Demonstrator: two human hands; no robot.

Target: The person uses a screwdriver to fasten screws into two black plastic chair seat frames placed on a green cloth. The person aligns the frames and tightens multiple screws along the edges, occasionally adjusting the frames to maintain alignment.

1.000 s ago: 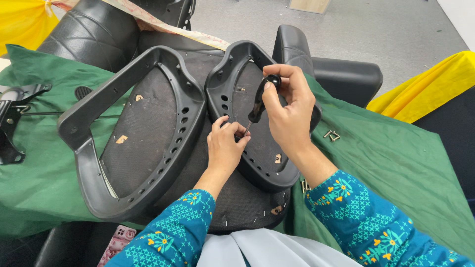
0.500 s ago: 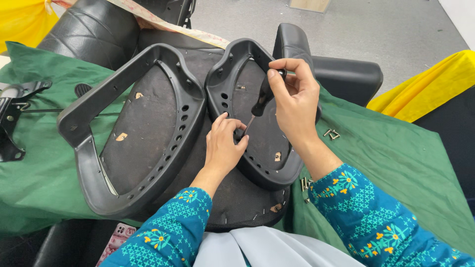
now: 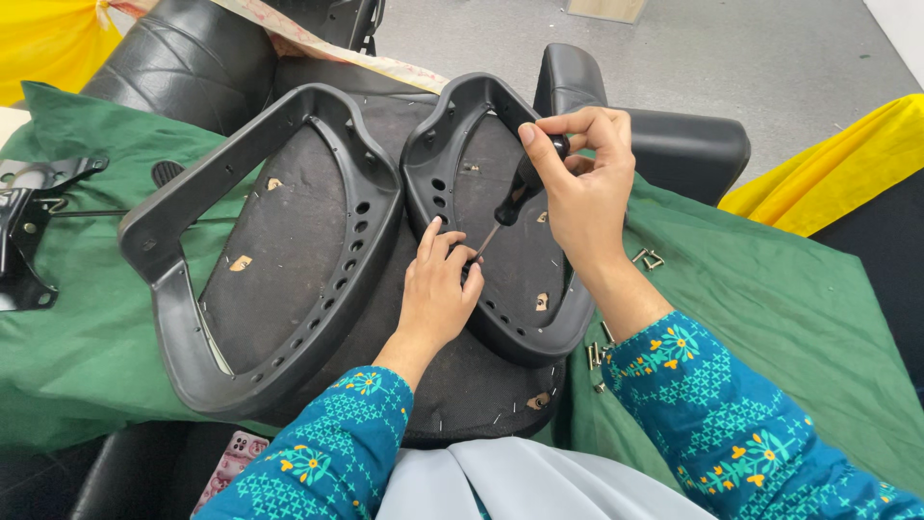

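Right hand (image 3: 587, 197) fingers stay clamped on the black-handled screwdriver (image 3: 518, 188), now tilted more upright; left hand (image 3: 438, 284) fingers pinch together at its tip, on the smaller black plastic armrest frame (image 3: 452, 125) atop the upturned chair seat.

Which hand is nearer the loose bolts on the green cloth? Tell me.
Right. The right hand is up on the screwdriver, its forearm passing beside the loose bolts; the left hand is farther left.

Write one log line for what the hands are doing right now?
right hand: holds screwdriver | left hand: steadies tip on right armrest frame | left armrest frame: untouched | loose screws: on green cloth
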